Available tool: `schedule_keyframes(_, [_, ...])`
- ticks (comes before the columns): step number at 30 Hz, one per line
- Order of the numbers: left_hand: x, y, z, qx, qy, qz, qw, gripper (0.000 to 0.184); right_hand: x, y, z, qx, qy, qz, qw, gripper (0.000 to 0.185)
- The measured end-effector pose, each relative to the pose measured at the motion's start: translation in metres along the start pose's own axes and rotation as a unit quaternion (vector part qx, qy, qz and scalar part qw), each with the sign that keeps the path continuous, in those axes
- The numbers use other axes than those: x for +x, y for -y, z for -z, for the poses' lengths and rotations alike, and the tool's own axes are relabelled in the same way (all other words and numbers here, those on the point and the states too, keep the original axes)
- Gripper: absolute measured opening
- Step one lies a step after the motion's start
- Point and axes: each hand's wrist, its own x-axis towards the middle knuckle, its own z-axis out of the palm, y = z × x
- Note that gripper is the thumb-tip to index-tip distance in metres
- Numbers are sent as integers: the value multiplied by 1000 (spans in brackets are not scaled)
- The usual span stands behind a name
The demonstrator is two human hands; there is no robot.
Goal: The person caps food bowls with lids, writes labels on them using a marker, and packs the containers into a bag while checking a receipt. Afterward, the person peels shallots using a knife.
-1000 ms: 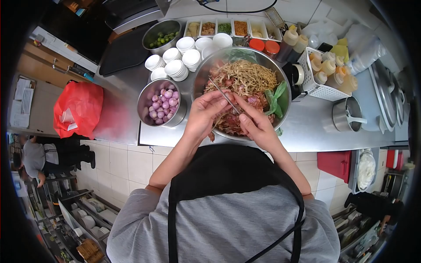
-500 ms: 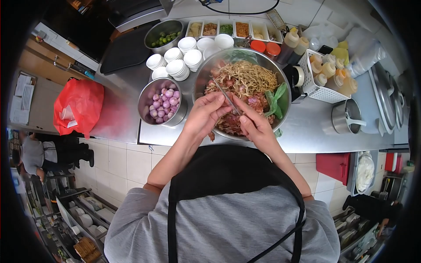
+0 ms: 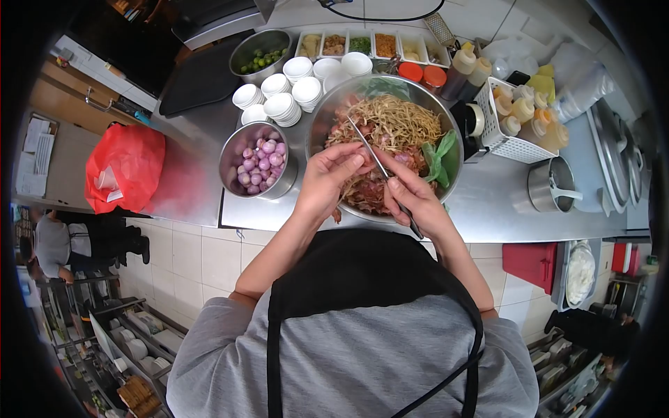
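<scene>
My right hand [image 3: 416,197] is wrapped around the dark handle of a small knife [image 3: 369,150], its blade pointing up and to the left. Close beside it, the fingertips of my left hand [image 3: 329,177] pinch a small pinkish shallot [image 3: 364,159], mostly covered by the fingers and blade. Both hands are over a large steel bowl [image 3: 454,164]. Inside lie reddish shallots and skins [image 3: 362,198], a heap of thin tan root-like strands [image 3: 397,122] and a green plastic bag [image 3: 437,164]. To the left, a steel pot [image 3: 233,184] holds peeled purple shallots [image 3: 263,166].
Stacked white cups [image 3: 281,108] and a pot of green limes [image 3: 261,61] stand behind. A white basket of bottles [image 3: 512,143] and a saucepan [image 3: 547,184] are on the right. A red bag [image 3: 125,167] sits left; a person [image 3: 59,244] stands farther off.
The knife has turned in my right hand, and its handle now shows below the fingers toward me. My left hand has shifted slightly, still pinching beside the blade.
</scene>
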Motion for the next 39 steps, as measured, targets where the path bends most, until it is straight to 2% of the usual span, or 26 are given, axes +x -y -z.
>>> schedule_keyframes(13, [1,0,6,-44,26,26,998,22,2,-5,7,-7,-26,10,1000,37])
schedule_keyframes(16, [2,0,7,-52,34,23,998,22,1,-1,6,40,-50,-7,998,38])
schedule_keyframes(18, [2,0,7,-49,34,14,998,22,-1,-1,5,-38,-14,40,998,39])
schedule_keyframes(22, [1,0,5,-28,21,14,999,23,0,2,-3,-48,-2,40,998,39])
schedule_keyframes(27, [-1,-3,6,-24,56,17,998,24,4,-5,11,-54,-71,21,996,38])
schedule_keyframes(30, [-1,-9,-1,-35,54,17,998,28,2,-3,9,-49,-68,20,996,38])
schedule_keyframes(32, [0,-12,-2,-53,36,56,996,30,1,-2,7,-47,-71,21,996,38])
schedule_keyframes(39, [2,-4,-2,-21,8,32,999,29,3,-3,-9,-62,-24,51,997,43])
